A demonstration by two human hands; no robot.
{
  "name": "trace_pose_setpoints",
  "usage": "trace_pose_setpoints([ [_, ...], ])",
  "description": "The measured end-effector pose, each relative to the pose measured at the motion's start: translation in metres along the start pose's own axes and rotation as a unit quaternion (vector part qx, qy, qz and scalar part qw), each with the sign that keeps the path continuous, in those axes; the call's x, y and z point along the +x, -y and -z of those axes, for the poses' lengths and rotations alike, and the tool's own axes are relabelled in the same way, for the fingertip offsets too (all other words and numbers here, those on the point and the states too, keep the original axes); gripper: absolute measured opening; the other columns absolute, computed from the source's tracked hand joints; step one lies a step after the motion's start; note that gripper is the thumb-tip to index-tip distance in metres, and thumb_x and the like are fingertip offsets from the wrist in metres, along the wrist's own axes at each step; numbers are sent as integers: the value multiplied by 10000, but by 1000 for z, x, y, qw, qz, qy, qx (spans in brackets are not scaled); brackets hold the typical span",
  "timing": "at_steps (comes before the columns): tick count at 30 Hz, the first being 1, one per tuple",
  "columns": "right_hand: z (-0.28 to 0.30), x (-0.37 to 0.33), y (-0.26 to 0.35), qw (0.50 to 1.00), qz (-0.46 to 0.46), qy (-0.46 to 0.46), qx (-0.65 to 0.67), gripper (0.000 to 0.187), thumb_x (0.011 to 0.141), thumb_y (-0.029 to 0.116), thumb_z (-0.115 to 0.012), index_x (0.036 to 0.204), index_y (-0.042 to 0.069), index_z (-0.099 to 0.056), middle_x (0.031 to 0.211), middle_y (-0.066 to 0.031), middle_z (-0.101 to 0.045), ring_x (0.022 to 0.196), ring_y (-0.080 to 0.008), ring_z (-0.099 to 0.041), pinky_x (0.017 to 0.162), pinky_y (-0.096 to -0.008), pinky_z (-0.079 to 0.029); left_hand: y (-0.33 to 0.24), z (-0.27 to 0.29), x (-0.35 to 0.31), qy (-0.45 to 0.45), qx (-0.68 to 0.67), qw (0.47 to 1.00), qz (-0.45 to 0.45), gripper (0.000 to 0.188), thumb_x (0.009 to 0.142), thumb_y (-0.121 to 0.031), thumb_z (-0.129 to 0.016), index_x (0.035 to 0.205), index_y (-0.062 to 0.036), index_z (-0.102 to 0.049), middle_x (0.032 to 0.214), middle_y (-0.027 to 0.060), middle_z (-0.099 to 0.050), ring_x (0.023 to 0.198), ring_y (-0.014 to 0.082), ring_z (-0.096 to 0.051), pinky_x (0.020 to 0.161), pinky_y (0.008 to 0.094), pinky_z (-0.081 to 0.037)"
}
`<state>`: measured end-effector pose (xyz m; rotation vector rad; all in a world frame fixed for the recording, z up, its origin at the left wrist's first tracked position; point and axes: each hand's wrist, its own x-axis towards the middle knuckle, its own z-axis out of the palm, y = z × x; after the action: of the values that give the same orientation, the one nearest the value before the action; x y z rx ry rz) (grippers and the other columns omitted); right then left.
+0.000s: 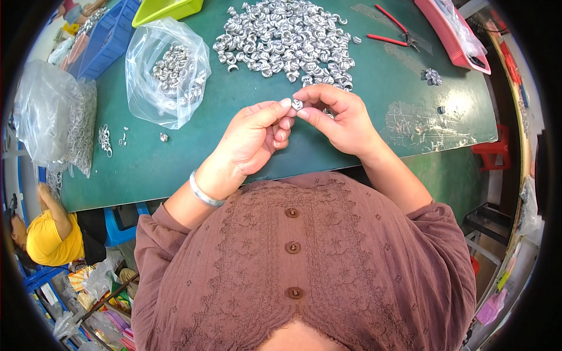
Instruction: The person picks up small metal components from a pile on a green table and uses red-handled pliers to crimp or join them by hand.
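Note:
Between the fingertips of both hands is a small silver curved metal piece (297, 105). My left hand (257, 131) pinches it from the left with thumb and fingers, a bracelet round the wrist. My right hand (336, 114) grips its other side between thumb and index finger. Another bit of silver metal (328, 113) shows by the right palm, partly hidden. Just beyond the hands spreads a large heap of similar silver pieces (287, 38). An open clear plastic bag (170, 70) with more small metal parts lies to the left.
On the green table (193, 158) are red-handled pliers (398, 36), metal rings (105, 140) and a small metal cluster (432, 76). A bag of rings (76, 117), blue crate (108, 44), yellow-green tray (167, 10) and pink basket (453, 35) stand around. A person in yellow (55, 237) is at left.

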<state>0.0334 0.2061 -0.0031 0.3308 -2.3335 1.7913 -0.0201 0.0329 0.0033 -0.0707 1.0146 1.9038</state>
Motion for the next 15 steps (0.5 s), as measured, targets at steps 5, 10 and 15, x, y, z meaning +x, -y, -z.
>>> trace_pose_setpoints([
  [5,0,0,0,1000,7,-2,5,197,796,31,-593,989,-8,-585,868,-42,-598,753,-93,-560,663,-222,-457,0,0,0,-1,20,1000,-9,190,866,-204,-538,821,-22,-568,675,-1,-492,534,72,-402,482,189,-328],
  [10,-2,3,-2,999,34,-15,0,150,781,48,-616,927,16,-606,775,-55,-610,675,-103,-569,599,-235,-455,0,1,2,-46,141,988,-36,259,856,-284,-559,776,-39,-587,625,-10,-501,504,75,-428,451,192,-324],
  [15,2,4,-5,996,73,40,-35,210,783,8,-596,993,6,-591,774,-39,-562,665,-89,-520,589,-214,-431,-1,1,4,-48,161,985,-33,281,857,-309,-555,777,-41,-590,616,-5,-511,497,79,-433,449,193,-327],
])
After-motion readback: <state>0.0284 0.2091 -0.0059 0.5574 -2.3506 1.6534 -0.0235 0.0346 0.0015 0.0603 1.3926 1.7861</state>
